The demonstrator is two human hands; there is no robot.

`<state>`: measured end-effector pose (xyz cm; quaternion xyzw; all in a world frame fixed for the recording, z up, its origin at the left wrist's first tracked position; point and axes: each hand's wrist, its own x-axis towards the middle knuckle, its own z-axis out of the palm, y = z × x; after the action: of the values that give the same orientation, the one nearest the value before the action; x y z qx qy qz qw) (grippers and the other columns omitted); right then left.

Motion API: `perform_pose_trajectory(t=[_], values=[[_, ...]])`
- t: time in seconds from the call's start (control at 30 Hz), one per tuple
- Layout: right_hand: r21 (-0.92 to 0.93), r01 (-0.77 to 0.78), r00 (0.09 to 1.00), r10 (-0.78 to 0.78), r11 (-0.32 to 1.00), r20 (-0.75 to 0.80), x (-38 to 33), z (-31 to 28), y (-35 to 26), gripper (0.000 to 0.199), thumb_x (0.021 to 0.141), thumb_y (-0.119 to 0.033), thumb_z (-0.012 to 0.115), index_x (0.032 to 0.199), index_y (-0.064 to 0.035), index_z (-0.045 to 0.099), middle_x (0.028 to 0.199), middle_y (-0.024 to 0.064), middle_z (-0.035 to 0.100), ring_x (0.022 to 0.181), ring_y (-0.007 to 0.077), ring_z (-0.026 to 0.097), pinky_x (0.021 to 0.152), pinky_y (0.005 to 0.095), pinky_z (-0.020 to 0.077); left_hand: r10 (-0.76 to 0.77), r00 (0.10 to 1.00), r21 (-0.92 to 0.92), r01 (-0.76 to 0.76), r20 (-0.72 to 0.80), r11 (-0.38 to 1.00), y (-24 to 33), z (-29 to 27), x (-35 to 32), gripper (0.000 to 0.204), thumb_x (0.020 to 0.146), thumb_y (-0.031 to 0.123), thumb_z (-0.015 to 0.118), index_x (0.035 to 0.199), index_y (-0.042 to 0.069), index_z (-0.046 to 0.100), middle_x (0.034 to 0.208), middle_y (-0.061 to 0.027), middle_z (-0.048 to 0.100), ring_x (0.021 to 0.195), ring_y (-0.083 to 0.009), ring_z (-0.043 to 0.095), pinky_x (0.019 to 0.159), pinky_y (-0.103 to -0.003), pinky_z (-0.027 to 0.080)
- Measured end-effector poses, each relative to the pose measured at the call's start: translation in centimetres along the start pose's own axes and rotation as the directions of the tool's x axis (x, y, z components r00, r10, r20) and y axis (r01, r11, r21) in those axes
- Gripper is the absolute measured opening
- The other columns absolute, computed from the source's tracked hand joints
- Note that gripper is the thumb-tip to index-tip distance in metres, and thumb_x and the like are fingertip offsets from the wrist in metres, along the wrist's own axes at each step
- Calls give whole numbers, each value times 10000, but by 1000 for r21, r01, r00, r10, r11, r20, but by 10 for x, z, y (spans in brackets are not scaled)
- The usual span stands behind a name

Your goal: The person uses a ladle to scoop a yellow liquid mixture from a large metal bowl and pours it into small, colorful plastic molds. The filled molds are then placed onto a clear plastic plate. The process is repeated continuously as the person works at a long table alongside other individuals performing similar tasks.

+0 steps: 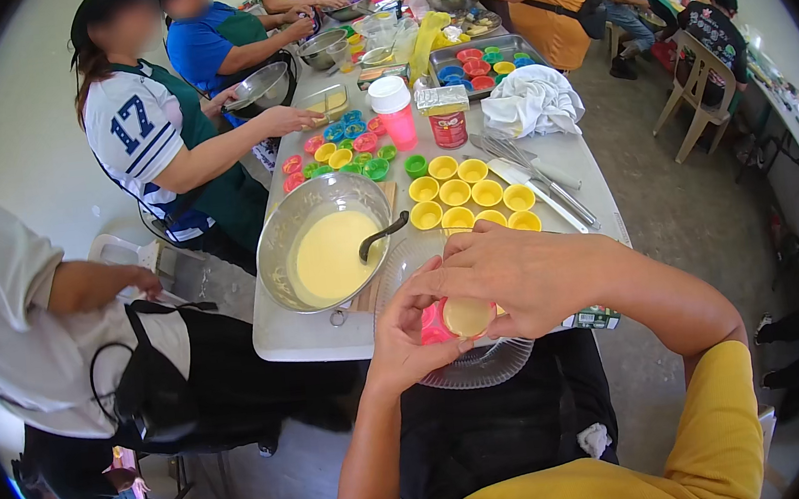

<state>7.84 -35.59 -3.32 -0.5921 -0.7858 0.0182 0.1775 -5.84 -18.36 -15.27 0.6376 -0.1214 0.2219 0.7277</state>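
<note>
Concrete-floored workroom, pale walls, several people at work along a long white bench (278,336). From my remote station I find both hands occupied on one item: a batter-filled cup (470,318) held low over a clear ribbed plastic dish (474,369), near the front edge. Fingers of the left hand (398,336) curl around its left side; those of the right hand (536,270) close on its right. Which fingers bear the weight, I cannot tell. Pink cups (434,328) lie just beside it.

Handling assessment: I judge the cup light, its wall thin and yielding, its contents free to slop — any batter on the rim would make it slippery. Recommended hold: opposite sides just below the rim, light pressure, level throughout.

Also noted: a steel mixing bowl (273,238) of pale batter with a black handle (384,235) leaning out, and yellow cups (455,192) grouped beyond the hands.
</note>
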Motion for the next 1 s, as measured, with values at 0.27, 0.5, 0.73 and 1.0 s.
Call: perform_pose_trajectory(t=[0.27, 0.5, 0.73, 1.0], values=[[31, -78, 994, 80, 996, -73, -6, 45, -3, 735, 741, -137, 842, 1389, -115, 495, 1141, 154, 670, 1129, 359, 599, 980, 476, 462, 99, 994, 294, -84, -37, 952, -32, -17, -38, 901, 672, 77, 950, 1461, -15, 525, 1346, -129, 656, 1277, -222, 611, 1110, -389, 464], [-175, -100, 982, 68, 979, -177, -3, 98, 19, 752, 723, -118, 847, 1373, -36, 478, 1100, 163, 667, 1098, 368, 597, 925, 483, 454, 316, 886, 544, -90, -339, 834, -41, -35, -82, 681, 746, 53, 877, 1375, 0, 620, 1242, -145, 709, 1185, -223, 652, 1059, -366, 478], [-122, -215, 950, 179, 969, -256, 14, 137, 38, 732, 696, -79, 847, 1339, -30, 499, 1089, 162, 660, 1067, 368, 591, 915, 480, 456, 300, 822, 570, 36, -484, 821, -41, -56, -102, 503, 848, 9, 788, 1329, -34, 646, 1205, -142, 717, 1171, -201, 652, 1056, -358, 459], [-93, -318, 921, 283, 944, -268, 32, 150, 38, 712, 683, -51, 826, 1320, -11, 510, 1054, 172, 656, 1031, 378, 581, 889, 469, 452, 266, 809, 544, 77, -524, 836, -34, -71, -107, 439, 871, 1, 754, 1299, -34, 662, 1184, -136, 723, 1148, -195, 648, 1037, -345, 460]])
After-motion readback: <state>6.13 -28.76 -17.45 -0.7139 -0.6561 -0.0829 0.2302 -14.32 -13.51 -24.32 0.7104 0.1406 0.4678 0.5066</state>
